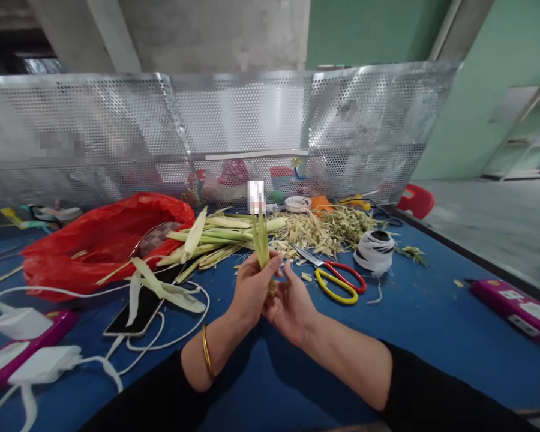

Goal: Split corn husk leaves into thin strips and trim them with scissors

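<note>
My left hand [251,287] and my right hand [289,303] meet above the blue table [414,324], both closed around the base of a thin bundle of green leaf strips [261,240] that stands upright between them. The left wrist wears a gold bangle [206,351]. Just beyond the hands lie a pile of pale green stalks [216,235] and a heap of trimmed scraps [328,228]. Red and yellow scissors [337,277] lie open to the right of my hands.
A red plastic bag [99,240] sits at the left, with a phone [141,309], white cables and chargers [45,363] near it. A roll of white tape [374,251] and a pink device [517,306] lie to the right. A perforated metal screen [252,126] bounds the far edge.
</note>
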### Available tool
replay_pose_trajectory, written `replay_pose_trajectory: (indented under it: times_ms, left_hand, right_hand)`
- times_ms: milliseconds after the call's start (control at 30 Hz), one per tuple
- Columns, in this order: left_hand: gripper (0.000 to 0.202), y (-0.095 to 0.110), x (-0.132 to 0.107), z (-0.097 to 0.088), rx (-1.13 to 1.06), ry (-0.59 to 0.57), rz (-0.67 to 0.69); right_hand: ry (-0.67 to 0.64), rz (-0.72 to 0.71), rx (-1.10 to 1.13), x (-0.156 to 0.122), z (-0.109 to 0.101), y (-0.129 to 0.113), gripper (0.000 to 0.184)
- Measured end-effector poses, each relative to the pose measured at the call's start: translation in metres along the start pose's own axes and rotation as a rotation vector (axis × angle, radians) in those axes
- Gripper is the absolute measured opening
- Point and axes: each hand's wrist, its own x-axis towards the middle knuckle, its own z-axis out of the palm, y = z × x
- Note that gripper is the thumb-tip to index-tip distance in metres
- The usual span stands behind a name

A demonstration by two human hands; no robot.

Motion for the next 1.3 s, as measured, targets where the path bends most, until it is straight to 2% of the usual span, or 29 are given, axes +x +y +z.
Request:
replay_pose_trajectory:
  times_ms: [133,200,333,433,533,600,733,833,1100,1300]
  left_hand:
    - [0.029,0.000,-0.001,0.000,0.014,0.029,-0.027]
    - [0.031,0.001,0.000,-0.002,-0.022,0.003,-0.054]
    - [0.026,0.008,0.007,-0.009,-0.193,-0.058,-0.106]
    - [0.021,0.014,0.016,-0.016,-0.290,-0.103,-0.140]
    - [0.020,0.017,0.021,-0.021,-0.322,-0.134,-0.157]
    - [0.021,0.018,0.022,-0.023,-0.326,-0.137,-0.149]
    - [0.023,0.018,0.020,-0.021,-0.348,-0.133,-0.174]
    - [0.024,0.018,0.018,-0.019,-0.384,-0.146,-0.218]
    - [0.022,0.016,0.020,-0.019,-0.436,-0.134,-0.262]
    - [0.026,0.011,0.019,-0.020,-0.219,-0.085,-0.164]
  right_hand:
    - [-0.009,-0.019,-0.006,0.001,-0.002,0.001,0.053]
    - [-0.011,-0.026,-0.039,0.002,-0.004,0.002,0.052]
    - [0.071,-0.080,-0.258,0.002,-0.007,-0.005,0.052]
    - [0.153,-0.332,-0.541,0.001,-0.008,-0.020,0.034]
    - [0.127,-0.630,-0.831,-0.001,-0.005,-0.036,0.022]
    - [0.093,-0.714,-1.002,-0.002,-0.005,-0.041,0.019]
    - [0.042,-0.730,-1.323,-0.001,-0.013,-0.037,0.011]
    - [0.061,-0.754,-1.444,0.001,-0.018,-0.032,0.008]
    - [0.075,-0.780,-1.452,0.001,-0.018,-0.035,0.018]
    - [0.093,-0.817,-1.479,-0.005,-0.014,-0.038,0.020]
